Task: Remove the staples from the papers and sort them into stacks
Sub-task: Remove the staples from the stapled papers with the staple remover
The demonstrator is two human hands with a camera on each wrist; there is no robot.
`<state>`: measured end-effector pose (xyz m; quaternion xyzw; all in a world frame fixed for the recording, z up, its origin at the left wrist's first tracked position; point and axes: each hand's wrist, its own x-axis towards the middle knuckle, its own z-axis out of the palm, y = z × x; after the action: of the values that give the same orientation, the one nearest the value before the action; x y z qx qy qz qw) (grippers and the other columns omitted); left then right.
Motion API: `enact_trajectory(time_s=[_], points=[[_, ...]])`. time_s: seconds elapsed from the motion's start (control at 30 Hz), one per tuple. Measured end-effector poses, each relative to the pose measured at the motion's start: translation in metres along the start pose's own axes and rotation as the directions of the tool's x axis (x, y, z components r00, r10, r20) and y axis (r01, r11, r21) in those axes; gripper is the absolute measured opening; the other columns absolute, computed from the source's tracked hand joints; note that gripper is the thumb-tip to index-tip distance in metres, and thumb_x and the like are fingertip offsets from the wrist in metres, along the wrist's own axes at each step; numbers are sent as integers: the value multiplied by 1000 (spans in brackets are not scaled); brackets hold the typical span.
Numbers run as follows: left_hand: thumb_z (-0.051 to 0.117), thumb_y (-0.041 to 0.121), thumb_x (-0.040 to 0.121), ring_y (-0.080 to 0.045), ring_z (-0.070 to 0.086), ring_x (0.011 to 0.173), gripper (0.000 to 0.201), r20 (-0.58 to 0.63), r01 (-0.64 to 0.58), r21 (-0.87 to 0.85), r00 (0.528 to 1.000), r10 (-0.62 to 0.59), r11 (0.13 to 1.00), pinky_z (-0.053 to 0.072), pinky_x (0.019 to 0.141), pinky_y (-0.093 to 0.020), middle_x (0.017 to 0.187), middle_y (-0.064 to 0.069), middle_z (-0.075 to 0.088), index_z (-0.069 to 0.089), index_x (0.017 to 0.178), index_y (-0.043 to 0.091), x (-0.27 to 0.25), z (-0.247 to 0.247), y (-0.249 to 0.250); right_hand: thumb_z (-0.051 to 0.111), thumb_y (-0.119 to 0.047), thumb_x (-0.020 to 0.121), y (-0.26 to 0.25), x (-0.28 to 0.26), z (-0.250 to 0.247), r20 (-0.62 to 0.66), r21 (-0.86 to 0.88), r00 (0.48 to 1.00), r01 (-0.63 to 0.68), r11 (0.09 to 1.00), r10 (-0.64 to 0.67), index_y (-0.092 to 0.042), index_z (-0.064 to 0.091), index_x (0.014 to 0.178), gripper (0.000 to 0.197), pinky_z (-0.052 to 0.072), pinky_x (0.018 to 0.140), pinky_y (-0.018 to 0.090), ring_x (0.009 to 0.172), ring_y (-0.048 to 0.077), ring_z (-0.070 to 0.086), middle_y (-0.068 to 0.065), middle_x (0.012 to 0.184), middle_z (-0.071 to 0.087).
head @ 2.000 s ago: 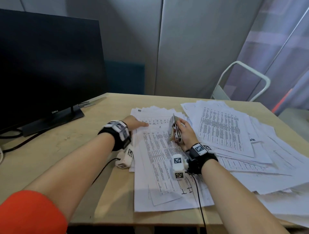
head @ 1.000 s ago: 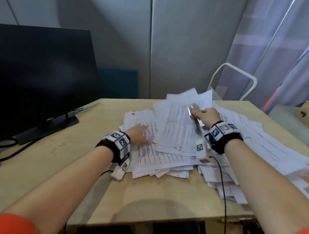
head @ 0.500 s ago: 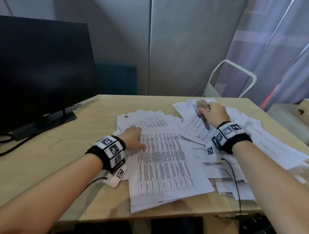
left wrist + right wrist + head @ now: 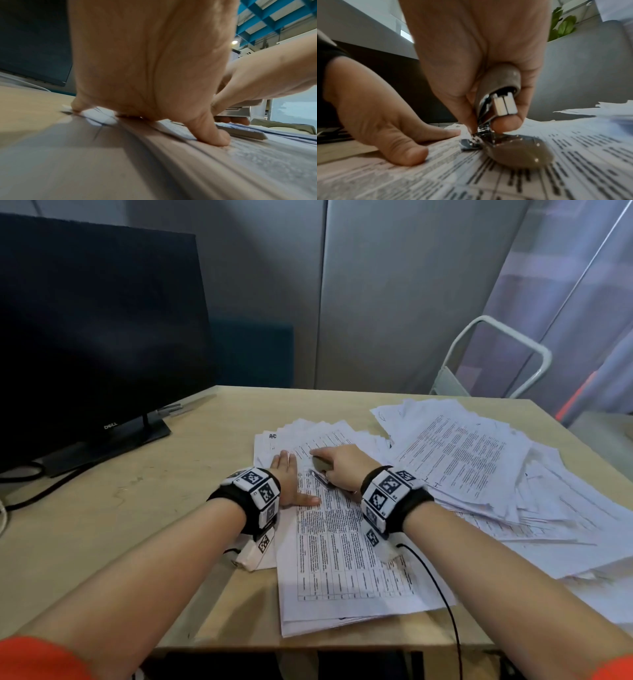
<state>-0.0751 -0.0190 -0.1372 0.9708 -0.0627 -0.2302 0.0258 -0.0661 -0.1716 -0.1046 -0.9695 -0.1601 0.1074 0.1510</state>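
— What do you have before you?
— Your printed papers (image 4: pixel 346 546) lie flat in a fanned stack; a looser pile (image 4: pixel 479 470) lies beside it on the right.
— And your staple remover (image 4: pixel 501 121)?
— It stands opened on the top sheet.

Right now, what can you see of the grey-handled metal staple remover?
The grey-handled metal staple remover has two glossy taupe handles hinged on shiny steel plates. The right hand grips the raised handle; the other handle lies flat on the printed paper stack. Its steel jaws meet the top sheet beside the left hand, which presses the paper.
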Motion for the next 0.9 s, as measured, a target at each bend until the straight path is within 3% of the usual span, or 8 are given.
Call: enact_trajectory(time_s=[0.2, 0.37, 0.47, 0.53, 0.6, 0.67, 0.77, 0.9], points=[[45, 69, 86, -32, -14, 147, 113, 15, 5, 26, 1000, -5, 1000, -1, 118, -44, 156, -19, -23, -19, 148, -1, 1, 0, 3, 43, -9, 96, -12, 2, 15, -38, -45, 999, 15, 999, -16, -27, 48, 138, 46, 52, 90, 42, 108, 33, 59, 13, 126, 56], [45, 67, 87, -30, -15, 147, 111, -1, 10, 1, 1000, -10, 1000, -2, 118, -43, 157, -18, -23, -19, 148, 0, -6, 0, 2, 45, 0, 93, -18, 3, 10, 8, -114, 999, 33, 993, -32, -17, 63, 123, 39, 43, 80, 29, 110, 28, 58, 5, 126, 60], [45, 67, 88, -31, -15, 147, 110, -24, 2, -30, 1000, -3, 1000, -3, 118, -41, 157, -18, -23, -18, 148, 0, -6, 3, 2, 39, -5, 100, -5, 1, 0, 57, 154, 998, 12, 988, -21, -17, 62, 126, 37, 47, 70, 23, 95, 19, 65, 5, 114, 65], [44, 68, 87, -31, -14, 147, 110, -33, 1, -26, 999, -2, 1000, -2, 118, -41, 157, -17, -22, -18, 149, 0, -7, 4, 1, 35, -10, 105, 4, -1, -3, 51, 493, 996, -84, 866, 67, -17, 61, 125, 34, 49, 45, 22, 55, 10, 62, 7, 95, 64], [45, 69, 87, -31, -13, 147, 111, -35, 1, -12, 999, -1, 1000, -1, 118, -42, 157, -17, -22, -18, 149, 0, -9, 3, 1, 33, -11, 106, 14, -3, -5, 24, 666, 990, -120, 736, 140, -14, 58, 130, 35, 47, 38, 22, 45, 10, 59, 8, 97, 61], [48, 69, 85, -32, -6, 148, 112, -37, 1, -41, 999, -3, 999, 4, 118, -45, 159, -18, -15, -10, 151, 0, -9, 0, 1, 35, -11, 105, 18, -5, -4, 16, 585, 995, -86, 806, 95, -17, 58, 132, 36, 54, 56, 28, 73, 20, 67, 8, 116, 62], [63, 56, 83, -27, 41, 133, 80, -207, -113, -303, 977, 50, 946, 35, 105, -43, 143, -16, 42, 39, 140, 6, -10, -9, -3, 37, -14, 104, 14, -10, -1, 4, 369, 998, 51, 928, -56, -26, 61, 131, 37, 48, 75, 20, 94, 19, 61, 6, 121, 64], [74, 7, 81, -18, 67, 85, 36, -316, -278, -767, 948, 37, 578, 56, 83, -29, 99, -11, 70, 64, 115, 2, -19, -16, -11, 37, -21, 104, 2, -15, 3, 20, 1, 978, 207, 978, -207, -42, 54, 135, 41, 44, 94, 36, 103, 24, 55, -1, 96, 48]])
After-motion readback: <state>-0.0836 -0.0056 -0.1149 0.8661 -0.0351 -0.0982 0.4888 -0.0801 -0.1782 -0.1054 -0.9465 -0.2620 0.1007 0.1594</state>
